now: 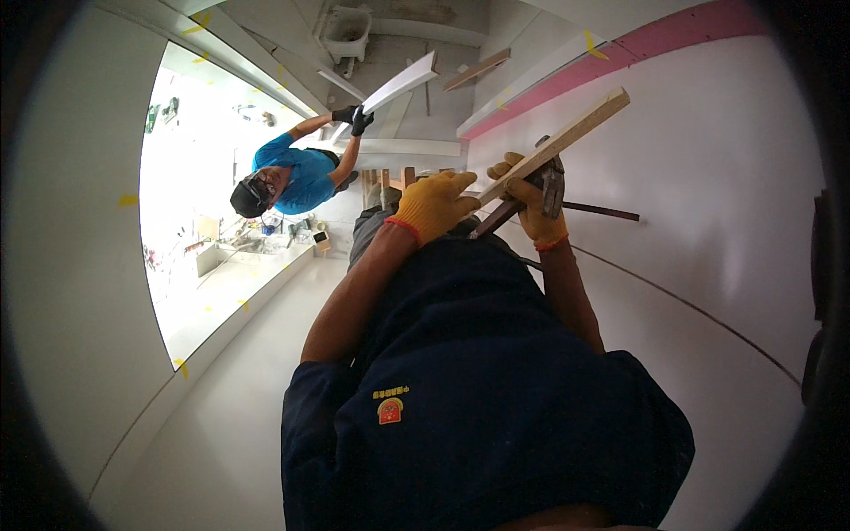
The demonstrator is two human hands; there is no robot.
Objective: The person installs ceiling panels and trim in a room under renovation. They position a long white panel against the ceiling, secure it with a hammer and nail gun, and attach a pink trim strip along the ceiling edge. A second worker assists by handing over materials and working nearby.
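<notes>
My right hand (543, 216), in a yellow knit glove, is closed around a claw hammer and a pale wooden batten (564, 136). The hammer's worn metal head (552, 186) stands up beside the batten, and its dark handle (498, 219) slants down to the left. The batten points up and to the right. At its lower end is my left hand (431, 207), gloved alike, with its fingers loosely extended. Whether those fingers grip the batten cannot be told. A thin dark brown bar (601, 211) sticks out to the right behind my right wrist.
A co-worker in a blue shirt (302, 176) and black gloves holds a long white strip (402, 81) at the left. Tools lie beyond a bright wall opening (219, 152). Wooden pieces (392, 178) stand past my legs. White wall panels (690, 166) rise at the right; a white tub (346, 33) sits farther off.
</notes>
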